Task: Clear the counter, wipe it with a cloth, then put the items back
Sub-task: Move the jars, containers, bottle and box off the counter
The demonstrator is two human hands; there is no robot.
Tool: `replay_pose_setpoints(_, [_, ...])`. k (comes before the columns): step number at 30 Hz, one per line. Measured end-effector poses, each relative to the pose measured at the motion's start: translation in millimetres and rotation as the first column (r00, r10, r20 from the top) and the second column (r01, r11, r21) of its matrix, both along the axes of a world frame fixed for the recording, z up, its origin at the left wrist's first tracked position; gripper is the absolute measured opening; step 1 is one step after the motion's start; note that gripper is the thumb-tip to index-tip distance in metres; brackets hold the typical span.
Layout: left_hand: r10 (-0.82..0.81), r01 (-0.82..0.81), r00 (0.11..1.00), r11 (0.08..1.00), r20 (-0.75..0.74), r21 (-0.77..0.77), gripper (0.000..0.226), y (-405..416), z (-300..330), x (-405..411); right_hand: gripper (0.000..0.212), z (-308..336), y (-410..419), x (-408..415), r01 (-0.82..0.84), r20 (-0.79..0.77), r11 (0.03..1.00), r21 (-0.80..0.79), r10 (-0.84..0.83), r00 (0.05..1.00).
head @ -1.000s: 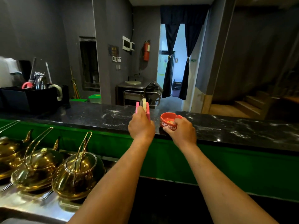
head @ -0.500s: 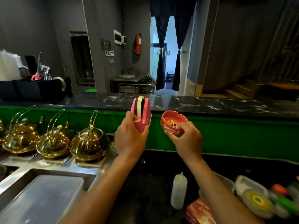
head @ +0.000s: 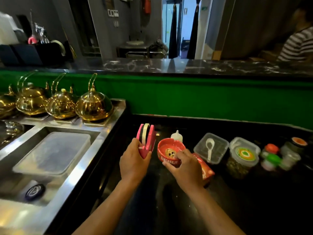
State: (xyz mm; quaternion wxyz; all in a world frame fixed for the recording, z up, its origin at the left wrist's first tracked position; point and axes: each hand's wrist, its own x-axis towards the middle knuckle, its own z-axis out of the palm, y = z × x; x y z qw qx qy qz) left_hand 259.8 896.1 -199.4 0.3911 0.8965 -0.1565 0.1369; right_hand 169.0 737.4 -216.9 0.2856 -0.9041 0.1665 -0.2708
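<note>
My left hand [head: 133, 162] grips a pink tape dispenser [head: 147, 139] by its lower end, upright over the low black worktop [head: 169, 209]. My right hand [head: 185, 165] holds a red ashtray [head: 170, 152] by its near rim, just right of the dispenser and low over the same worktop. I cannot tell whether the ashtray touches the surface. The upper dark marble counter [head: 169, 66] runs across the back, above a green front panel [head: 203, 97].
Brass teapots [head: 94, 106] line the steel sink unit at the left, with a clear plastic tub [head: 54, 151] in the sink. A squeeze bottle [head: 176, 136], a red box [head: 204, 165], lidded containers [head: 211, 147] and jars [head: 242, 158] crowd the worktop's right. A person in a striped shirt [head: 298, 44] sits beyond the counter.
Both hands lifted the tape dispenser and the ashtray off the upper marble counter and brought them down to the low black worktop. My view has tilted downward.
</note>
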Motion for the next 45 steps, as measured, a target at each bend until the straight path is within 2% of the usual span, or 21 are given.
replay_pose_setpoints(3, [-0.038, 0.041, 0.998, 0.997, -0.044, 0.065, 0.038, 11, -24, -5, 0.037, -28, 5, -13, -0.037, -0.156, 0.999, 0.013, 0.039, 0.987])
replay_pose_setpoints(7, [-0.117, 0.13, 0.988, 0.983, -0.1, 0.131, 0.033, 20, -50, 10, 0.039, -50, 13, -14, -0.028, -0.273, 0.999, 0.023, 0.033, 0.962])
replay_pose_setpoints(18, [-0.241, 0.265, 0.954, 0.956, -0.178, 0.128, 0.032, 18, -102, 64, 0.042, -94, 35, 24, 0.097, -0.42, 0.993, 0.061, -0.062, 0.905])
replay_pose_setpoints(28, [-0.246, 0.269, 0.945, 0.959, -0.216, 0.083, 0.036, 22, -122, 74, 0.032, -105, 44, 36, 0.182, -0.478, 0.983, 0.023, -0.149, 0.866])
replay_pose_setpoints(35, [-0.278, 0.299, 0.943, 0.949, -0.185, 0.099, 0.04, 29, -129, 73, 0.049, -99, 46, 33, 0.188, -0.534, 0.982, -0.009, -0.163, 0.829])
replay_pose_setpoints(39, [-0.187, 0.222, 0.969, 0.946, -0.161, 0.236, 0.057, 32, -122, 56, 0.054, -88, 49, 21, 0.192, -0.484, 0.981, -0.019, -0.177, 0.857])
replay_pose_setpoints(42, [-0.238, 0.24, 0.97, 0.923, -0.042, 0.301, 0.06, 36, -116, 36, 0.051, -81, 47, 8, 0.179, -0.416, 0.981, -0.068, -0.191, 0.889])
replay_pose_setpoints(45, [-0.321, 0.273, 0.947, 0.857, 0.036, 0.438, 0.065, 30, -110, 13, 0.051, -75, 38, -12, 0.201, -0.344, 0.969, -0.146, -0.24, 0.908])
